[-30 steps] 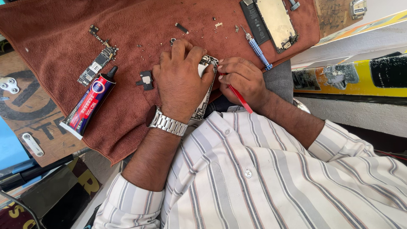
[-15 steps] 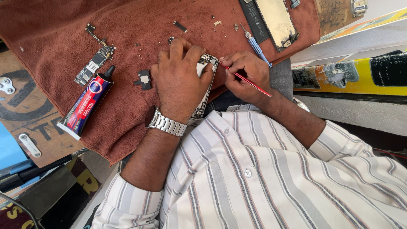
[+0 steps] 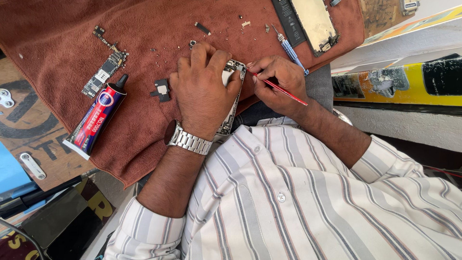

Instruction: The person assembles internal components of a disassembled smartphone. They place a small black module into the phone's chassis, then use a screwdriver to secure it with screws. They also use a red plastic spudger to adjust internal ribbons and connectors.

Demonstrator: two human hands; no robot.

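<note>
While the left hand (image 3: 204, 91) is lying palm-down over an opened phone frame (image 3: 232, 98), its fingers are curling around the frame's upper edge and gripping it against the brown cloth (image 3: 144, 43). The frame is sitting near the middle of the view, mostly hidden under that hand, with its lower end reaching toward the striped shirt (image 3: 298, 192). A metal wristwatch (image 3: 185, 138) is circling the left wrist at 7 o'clock from the hand.

The right hand (image 3: 279, 84), at 3 o'clock from the left, is pinching a thin red tool (image 3: 279, 89) between thumb and fingers, and the tool's tip is touching the frame's top corner.

Moving outward, a small dark bracket part (image 3: 161, 90) is lying just at 9 o'clock from the left hand. Farther along at 9 o'clock, a red and blue glue tube (image 3: 96, 118) with a black nozzle is resting tilted on the cloth, and a bare logic board (image 3: 103, 74) is lying at 10 o'clock beside it. At 1 o'clock from the right hand, a blue-handled screwdriver (image 3: 291, 50) is lying close by, and beyond it a phone screen assembly (image 3: 315, 21) is resting at the cloth's top edge.
</note>
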